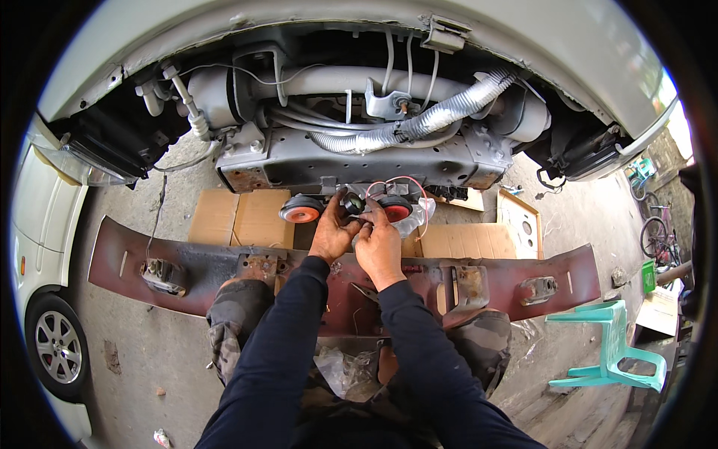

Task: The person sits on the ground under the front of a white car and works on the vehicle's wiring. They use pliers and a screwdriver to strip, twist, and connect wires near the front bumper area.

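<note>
My left hand (333,233) is closed, its fingers around a small dark round part (353,202). Beside it, my right hand (379,253) is pinched shut, fingertips meeting the left ones; what it holds is too small to make out. A thin pink wire (420,188) loops up from near the right fingertips and down to the right. To the left of my hands is a round car horn (302,212) with an orange-red face and black rim. A second red-faced horn (396,209) sits right behind my right fingers, partly covered.
A dark red metal bumper (196,278) lies across my knees, pliers (366,292) on it. Ahead, the vehicle's open front shows a grey crossmember (359,159) and a corrugated hose (449,106). Cardboard (243,217) covers some floor. A turquoise chair (615,348) stands at right, a white car (45,224) at left.
</note>
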Available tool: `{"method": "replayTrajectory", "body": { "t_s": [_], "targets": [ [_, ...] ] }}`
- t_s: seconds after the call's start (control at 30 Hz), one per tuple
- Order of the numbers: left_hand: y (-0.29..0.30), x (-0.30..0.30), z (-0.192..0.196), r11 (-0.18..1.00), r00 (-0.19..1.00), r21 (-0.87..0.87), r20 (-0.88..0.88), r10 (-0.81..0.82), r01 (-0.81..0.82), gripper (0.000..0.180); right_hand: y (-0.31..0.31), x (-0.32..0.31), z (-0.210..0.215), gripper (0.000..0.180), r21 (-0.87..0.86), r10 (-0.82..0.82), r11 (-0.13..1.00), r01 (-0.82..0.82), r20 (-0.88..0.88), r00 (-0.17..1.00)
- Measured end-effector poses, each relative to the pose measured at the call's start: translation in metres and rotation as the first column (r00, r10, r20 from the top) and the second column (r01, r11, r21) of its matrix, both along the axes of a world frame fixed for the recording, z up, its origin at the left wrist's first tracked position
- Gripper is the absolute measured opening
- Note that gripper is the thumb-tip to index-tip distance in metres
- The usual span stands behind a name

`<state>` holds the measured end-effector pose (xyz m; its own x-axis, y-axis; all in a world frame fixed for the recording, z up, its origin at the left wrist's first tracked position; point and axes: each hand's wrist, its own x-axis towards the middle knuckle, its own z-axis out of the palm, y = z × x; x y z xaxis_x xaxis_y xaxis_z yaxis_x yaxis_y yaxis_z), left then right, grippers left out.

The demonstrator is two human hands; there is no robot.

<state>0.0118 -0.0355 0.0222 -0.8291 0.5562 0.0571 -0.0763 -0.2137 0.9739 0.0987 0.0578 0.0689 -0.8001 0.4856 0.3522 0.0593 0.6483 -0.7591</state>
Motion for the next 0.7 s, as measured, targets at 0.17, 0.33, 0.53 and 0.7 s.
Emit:
{"method": "replayTrajectory", "body": {
  "t_s": [0.17,0.33,0.53,0.7],
  "targets": [
    [-0.006,0.014,0.021,0.964,0.979,-0.247,-0.200,0.047,-0.097,0.085,0.006,0.005,-0.010,0.024,-0.231,-0.094,0.971,0.057,-0.154,0.984],
    [-0.006,0.010,0.024,0.969,0.971,-0.214,-0.226,0.075,-0.125,0.078,0.010,0.008,-0.037,0.014,-0.374,-0.227,0.911,0.173,-0.105,0.968],
    [0.011,0.012,0.017,0.818,0.890,-0.413,-0.385,0.242,-0.401,0.050,0.031,0.005,-0.086,0.018,-0.686,-0.076,0.695,0.213,0.225,0.971],
    [0.026,0.008,0.016,0.657,0.821,-0.511,-0.465,0.330,-0.554,0.033,0.030,-0.012,-0.091,0.036,-0.717,0.093,0.691,-0.095,-0.042,0.995]
  ]
}}
